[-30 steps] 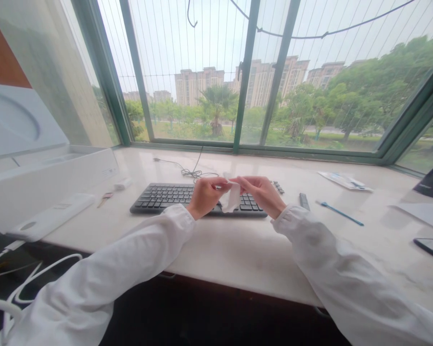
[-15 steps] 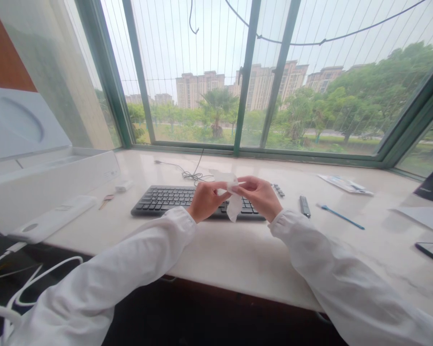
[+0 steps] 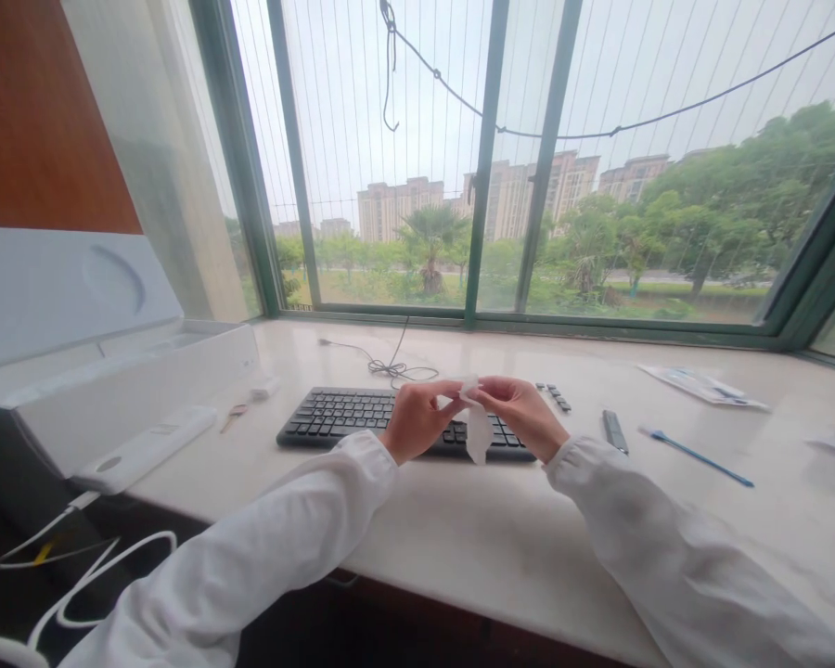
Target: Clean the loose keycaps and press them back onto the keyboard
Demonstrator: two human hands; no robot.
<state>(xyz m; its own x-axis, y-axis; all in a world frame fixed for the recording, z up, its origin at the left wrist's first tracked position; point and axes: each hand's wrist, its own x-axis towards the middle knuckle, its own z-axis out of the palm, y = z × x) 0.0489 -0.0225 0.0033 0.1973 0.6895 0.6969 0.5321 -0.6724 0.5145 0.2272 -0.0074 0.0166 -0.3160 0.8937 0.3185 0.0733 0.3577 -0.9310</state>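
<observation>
Over the black keyboard (image 3: 340, 413), my left hand (image 3: 421, 417) and my right hand (image 3: 525, 413) meet with fingertips pinched on a thin white tissue (image 3: 479, 438). Its upper part is bunched between the fingers, and a loose end hangs down in front of the keys. The hands hide the middle and right part of the keyboard. Just beyond my right hand, several small black keycaps (image 3: 555, 397) lie on the white tabletop (image 3: 459, 520).
To the right lie a dark grey stick-like object (image 3: 613, 432), a blue slim brush (image 3: 702, 459) and a flat packet (image 3: 701, 386). On the left are a white box (image 3: 153, 376), a power strip (image 3: 146, 450) and a key (image 3: 234, 417). A coiled cable (image 3: 393, 368) lies behind the keyboard.
The view has tilted up and shifted slightly left. The tissue's upper flap, spread beyond my fingers before, is now gathered between them. Both hands still pinch it.
</observation>
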